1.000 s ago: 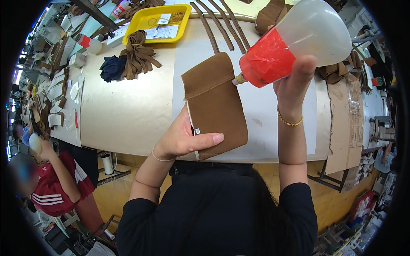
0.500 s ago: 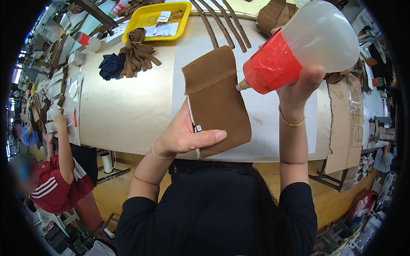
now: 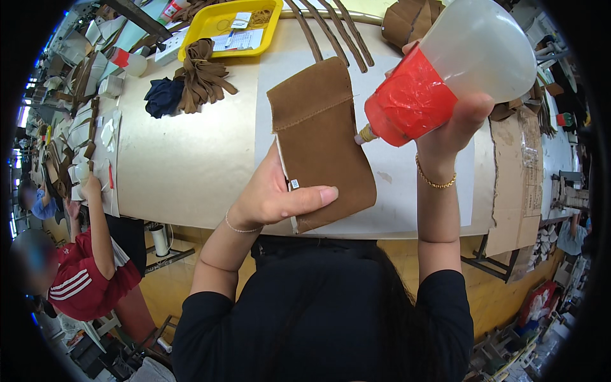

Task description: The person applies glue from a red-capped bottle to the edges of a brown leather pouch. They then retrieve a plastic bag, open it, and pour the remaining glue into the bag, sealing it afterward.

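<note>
A stitched brown leather-like panel point(image 3: 324, 146), with a pale left edge and a small white label, is tilted above the table. My left hand point(image 3: 277, 197) grips its lower left side, thumb on the face and fingers hidden behind. In my right hand point(image 3: 455, 124) is a squeeze bottle point(image 3: 493, 54) of cloudy plastic with red tape round its shoulder, held nozzle down. Its narrow nozzle point(image 3: 365, 135) is at the panel's right edge; whether it touches I cannot tell. The fingers behind the bottle are mostly hidden.
A yellow tray point(image 3: 275, 28) holds papers, a pen and rubber bands. Near it lie bundled brown strips point(image 3: 203, 76) and dark blue cloth point(image 3: 163, 97). Several long brown strips point(image 3: 331, 35) lie at the back. Cardboard point(image 3: 514, 178) hangs at the right; a co-worker in red point(image 3: 95, 274) works at left.
The bottle has shifted slightly right and down, its nozzle lower along the panel's right edge. The panel has moved a little up and left. Both hands keep their hold.
</note>
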A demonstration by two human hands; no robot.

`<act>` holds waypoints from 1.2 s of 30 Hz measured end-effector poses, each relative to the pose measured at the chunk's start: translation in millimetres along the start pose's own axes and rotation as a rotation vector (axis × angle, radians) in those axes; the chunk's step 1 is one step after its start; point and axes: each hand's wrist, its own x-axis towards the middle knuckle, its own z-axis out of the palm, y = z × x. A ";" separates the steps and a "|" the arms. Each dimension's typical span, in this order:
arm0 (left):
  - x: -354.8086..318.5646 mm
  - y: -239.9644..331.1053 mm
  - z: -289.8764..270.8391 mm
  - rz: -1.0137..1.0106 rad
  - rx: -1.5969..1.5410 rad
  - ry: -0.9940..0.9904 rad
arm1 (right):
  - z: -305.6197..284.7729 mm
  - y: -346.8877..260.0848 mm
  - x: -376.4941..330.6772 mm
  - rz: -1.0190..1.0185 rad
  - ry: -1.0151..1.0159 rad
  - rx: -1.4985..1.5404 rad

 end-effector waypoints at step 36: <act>12.3 14.1 -20.7 -0.162 0.415 0.100 | -8.9 -9.6 16.7 0.154 0.181 0.396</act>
